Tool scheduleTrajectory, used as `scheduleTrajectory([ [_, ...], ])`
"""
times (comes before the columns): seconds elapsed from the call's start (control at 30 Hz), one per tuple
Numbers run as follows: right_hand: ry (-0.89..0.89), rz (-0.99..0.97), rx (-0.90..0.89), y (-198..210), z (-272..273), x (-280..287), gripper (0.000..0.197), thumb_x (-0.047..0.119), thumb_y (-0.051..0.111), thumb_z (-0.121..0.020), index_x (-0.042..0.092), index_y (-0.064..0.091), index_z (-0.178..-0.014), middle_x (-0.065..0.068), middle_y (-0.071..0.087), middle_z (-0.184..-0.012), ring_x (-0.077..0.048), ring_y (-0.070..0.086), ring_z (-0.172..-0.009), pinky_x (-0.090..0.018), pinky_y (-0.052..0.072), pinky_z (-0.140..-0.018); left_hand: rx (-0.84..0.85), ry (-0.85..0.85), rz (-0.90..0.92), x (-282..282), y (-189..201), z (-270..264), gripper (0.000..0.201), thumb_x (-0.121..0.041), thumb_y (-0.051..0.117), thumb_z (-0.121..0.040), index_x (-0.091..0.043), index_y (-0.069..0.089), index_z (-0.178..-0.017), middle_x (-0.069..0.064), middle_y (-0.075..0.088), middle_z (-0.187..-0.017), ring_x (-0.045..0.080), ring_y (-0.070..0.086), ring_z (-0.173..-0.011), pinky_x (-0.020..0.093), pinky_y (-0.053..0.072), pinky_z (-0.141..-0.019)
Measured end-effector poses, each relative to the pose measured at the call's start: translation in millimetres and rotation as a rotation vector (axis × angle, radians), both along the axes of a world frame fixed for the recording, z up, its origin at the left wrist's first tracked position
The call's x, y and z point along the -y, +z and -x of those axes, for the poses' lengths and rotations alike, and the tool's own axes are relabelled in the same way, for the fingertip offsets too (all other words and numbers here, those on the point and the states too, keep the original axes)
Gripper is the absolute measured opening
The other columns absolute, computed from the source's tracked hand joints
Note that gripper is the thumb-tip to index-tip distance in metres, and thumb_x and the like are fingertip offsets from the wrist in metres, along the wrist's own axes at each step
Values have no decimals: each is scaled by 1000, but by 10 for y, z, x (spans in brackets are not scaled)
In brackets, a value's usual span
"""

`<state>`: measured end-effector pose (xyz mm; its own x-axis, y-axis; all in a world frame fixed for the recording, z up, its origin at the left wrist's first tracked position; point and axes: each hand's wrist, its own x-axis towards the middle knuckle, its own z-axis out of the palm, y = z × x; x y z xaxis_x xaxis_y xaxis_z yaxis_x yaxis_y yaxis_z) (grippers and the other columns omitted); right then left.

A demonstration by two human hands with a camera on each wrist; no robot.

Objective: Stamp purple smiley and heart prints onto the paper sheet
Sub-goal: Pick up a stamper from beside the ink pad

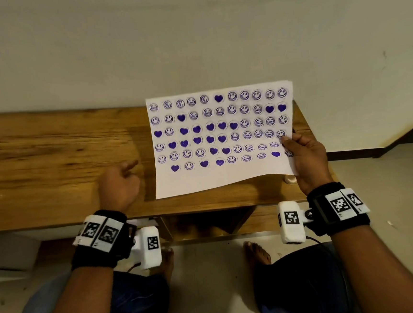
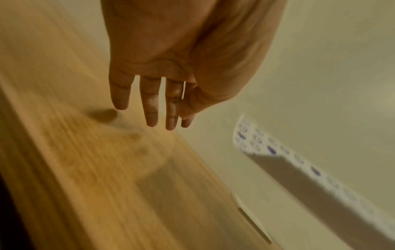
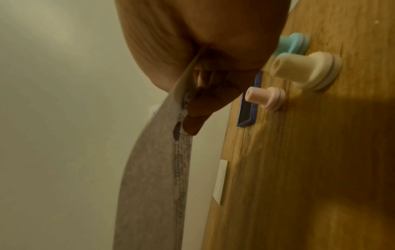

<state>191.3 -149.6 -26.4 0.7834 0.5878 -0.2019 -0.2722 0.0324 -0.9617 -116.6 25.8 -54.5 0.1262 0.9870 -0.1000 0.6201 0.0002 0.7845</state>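
Observation:
A white paper sheet [image 1: 224, 177] covered in rows of purple smiley and heart prints is lifted off the wooden table [image 1: 50, 150]. My right hand [image 1: 300, 153] pinches its right edge, thumb on the printed side; the right wrist view shows the paper [image 3: 149, 169] edge-on between thumb and fingers. My left hand [image 1: 120, 181] hovers over the table left of the sheet, fingers straight and relaxed, holding nothing [image 2: 153, 104]. Three stamps stand on the table under my right hand: a cream one [image 3: 303, 71], a pink one [image 3: 265, 98] and a teal one [image 3: 292, 44]. A purple ink pad [image 3: 249, 108] lies beside them.
The table stands against a pale wall [image 1: 189, 33]. Its right end [image 1: 305, 122] is just past the sheet. A small white tag [image 3: 221, 181] sits at the table's far edge. My knees and bare feet [image 1: 256, 251] are below the front edge.

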Motion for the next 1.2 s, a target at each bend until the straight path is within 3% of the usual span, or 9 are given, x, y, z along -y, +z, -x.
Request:
scheduleTrajectory([
  [0.1,51,152,75,-116,44,-18,16,11,66,-93,8,69,-109,-10,77,-98,-21,75,-78,-29,58,-61,81,95,-104,-11,33,47,31,-7,52,-92,-14,66,-119,5,65,-122,20,60,-111,24,41,-86],
  [0.2,75,401,257,-226,170,-96,32,17,66,-95,16,62,-126,-5,73,-108,-16,73,-82,-27,57,-61,116,-40,-121,57,13,-71,32,-16,64,-90,-14,64,-122,2,65,-121,18,63,-106,19,45,-82],
  [0.27,81,479,354,-291,251,-136,40,17,65,-95,19,57,-134,-4,71,-115,-15,73,-84,-29,58,-63,-41,-211,-123,116,-65,-150,43,-28,70,-85,-20,60,-127,3,60,-128,21,59,-112,32,50,-90],
  [0.37,96,570,495,-358,298,-151,46,22,65,-95,24,52,-139,-4,69,-122,-14,72,-84,-26,56,-59,-411,-372,-151,143,-207,-184,65,-53,70,-77,-30,51,-135,4,43,-146,26,39,-133,44,29,-111],
  [0.53,70,646,510,-297,302,-141,49,31,65,-94,26,50,-140,-6,58,-138,-16,69,-92,-20,48,-55,-539,-409,-58,170,-238,-155,72,-57,66,-78,-39,38,-142,-6,24,-157,29,23,-139,49,23,-114],
  [0.7,70,741,710,-145,242,-64,42,37,65,-93,20,60,-131,-7,71,-115,-11,62,-83,-15,36,-54,-588,-394,-39,231,-183,-200,69,-59,59,-83,-41,33,-145,-8,19,-158,27,18,-141,52,20,-114],
  [0.83,-33,785,809,-48,82,48,22,35,63,-92,21,74,-105,-2,74,-95,-14,65,-86,-24,42,-73,-639,-407,-49,242,-170,-213,67,-62,52,-86,-43,29,-145,-10,15,-159,25,17,-141,53,20,-111],
  [0.93,-70,763,787,2,-1,146,20,35,64,-90,21,74,-99,2,71,-87,-15,64,-82,-27,40,-78,-665,-413,-50,230,-174,-219,67,-64,49,-86,-45,27,-145,-11,14,-159,26,16,-140,54,21,-110],
  [1.2,80,903,966,4,-81,277,36,53,66,-88,23,74,-105,-3,73,-95,-16,58,-82,-29,40,-75,-583,-344,-124,240,-131,-239,65,-60,58,-83,-40,37,-142,-5,26,-155,29,23,-138,55,25,-107],
])
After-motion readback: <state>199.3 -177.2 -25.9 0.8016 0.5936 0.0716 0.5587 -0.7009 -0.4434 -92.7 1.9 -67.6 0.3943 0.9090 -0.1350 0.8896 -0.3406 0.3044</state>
